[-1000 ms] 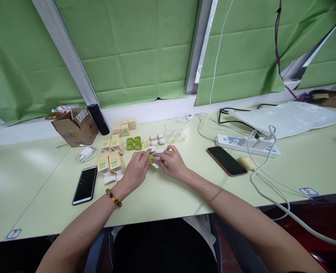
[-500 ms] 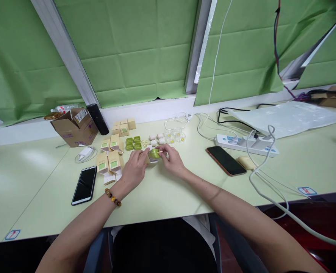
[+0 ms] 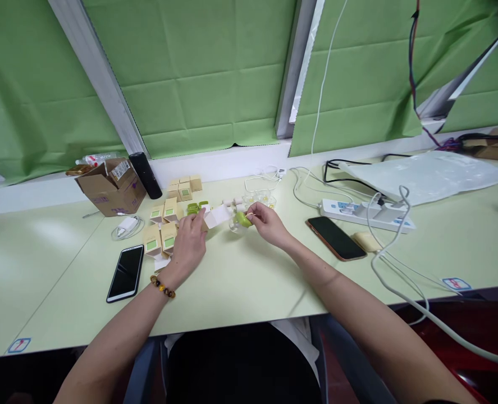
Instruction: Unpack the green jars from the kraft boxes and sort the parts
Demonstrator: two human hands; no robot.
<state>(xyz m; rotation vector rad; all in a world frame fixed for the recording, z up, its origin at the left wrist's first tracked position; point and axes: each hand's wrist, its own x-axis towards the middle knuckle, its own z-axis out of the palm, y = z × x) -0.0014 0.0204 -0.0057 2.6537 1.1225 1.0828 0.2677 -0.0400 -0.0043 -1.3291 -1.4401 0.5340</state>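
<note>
Carton (image 3: 219,215) and left hand (image 3: 190,244) partly hide green trays (image 3: 192,208).

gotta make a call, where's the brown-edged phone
In the head view, that phone lies to the right of the right hand, just in front of the white power strip, beside a beige object.

Orange-edged phone (image 3: 336,238) near power strip (image 3: 364,219)

— How is the small, rounded, green piece (image 3: 243,219) looking?
— It is looking yellowish green; the open, thin cardboard box (image 3: 218,216) is showing tan outside, white inside.
— And the round-beaded bracelet (image 3: 163,287)?
— It is mixing amber with dark brown, while the large cloth blind (image 3: 206,73) is showing plain green.
</note>
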